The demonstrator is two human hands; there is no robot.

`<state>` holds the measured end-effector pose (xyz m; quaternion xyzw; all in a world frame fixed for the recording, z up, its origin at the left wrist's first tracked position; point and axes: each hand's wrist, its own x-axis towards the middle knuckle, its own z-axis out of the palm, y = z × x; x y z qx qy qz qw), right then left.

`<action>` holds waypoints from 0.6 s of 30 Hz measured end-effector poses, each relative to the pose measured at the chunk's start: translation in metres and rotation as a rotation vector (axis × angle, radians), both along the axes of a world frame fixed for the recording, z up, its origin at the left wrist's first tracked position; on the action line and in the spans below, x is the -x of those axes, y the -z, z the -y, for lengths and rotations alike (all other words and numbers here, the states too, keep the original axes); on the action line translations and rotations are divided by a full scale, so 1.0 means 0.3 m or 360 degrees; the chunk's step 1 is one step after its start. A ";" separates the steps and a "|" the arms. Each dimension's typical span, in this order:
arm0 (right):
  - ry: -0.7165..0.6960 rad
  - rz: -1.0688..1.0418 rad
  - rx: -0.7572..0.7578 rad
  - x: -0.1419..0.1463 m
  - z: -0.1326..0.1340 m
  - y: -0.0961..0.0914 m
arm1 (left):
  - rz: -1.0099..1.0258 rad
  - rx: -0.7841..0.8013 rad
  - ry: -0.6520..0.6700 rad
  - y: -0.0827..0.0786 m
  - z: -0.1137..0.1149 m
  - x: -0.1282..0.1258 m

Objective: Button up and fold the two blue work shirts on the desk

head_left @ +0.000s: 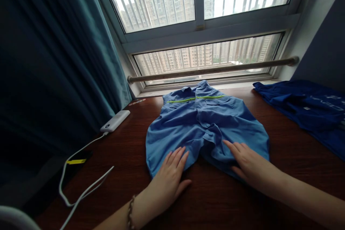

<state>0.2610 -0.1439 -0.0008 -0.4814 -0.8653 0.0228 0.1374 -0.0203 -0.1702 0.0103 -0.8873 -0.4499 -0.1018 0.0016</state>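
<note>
A light blue button-front shirt (178, 125) with a yellow-green stripe across the chest lies spread on the dark wooden table (129, 158), its collar towards the window. The lower front edges part in the middle, and the cloth is creased near the buttons. My left hand (169, 176) rests on the shirt's lower left edge, fingers stretched out and a bracelet at the wrist. At the lower right part of the shirt, my right hand (246, 161) touches the cloth with its fingers extended. Neither hand grips the fabric.
On the right lies a darker blue garment (307, 104) with white lettering. A white power bank (115, 121) with a white cable (64, 172) sits at the left, beside the blue curtain (107, 72). A metal rail (215, 69) crosses the window behind the table.
</note>
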 end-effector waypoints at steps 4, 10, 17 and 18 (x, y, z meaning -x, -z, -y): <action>0.0128 0.0020 -0.0132 -0.166 0.062 0.065 | 0.0079 -0.0114 -0.0232 0.057 0.078 0.161; 0.0521 -0.0111 -0.0167 -0.442 0.120 0.125 | 0.0319 -0.0085 -0.0341 0.085 0.123 0.357; 0.0563 -0.0405 -0.0161 -0.381 0.257 0.142 | 0.0405 -0.0149 -0.0846 0.122 0.132 0.437; 0.0572 -0.0405 -0.0197 -0.349 0.259 0.146 | 0.0406 -0.0157 -0.0923 0.119 0.125 0.440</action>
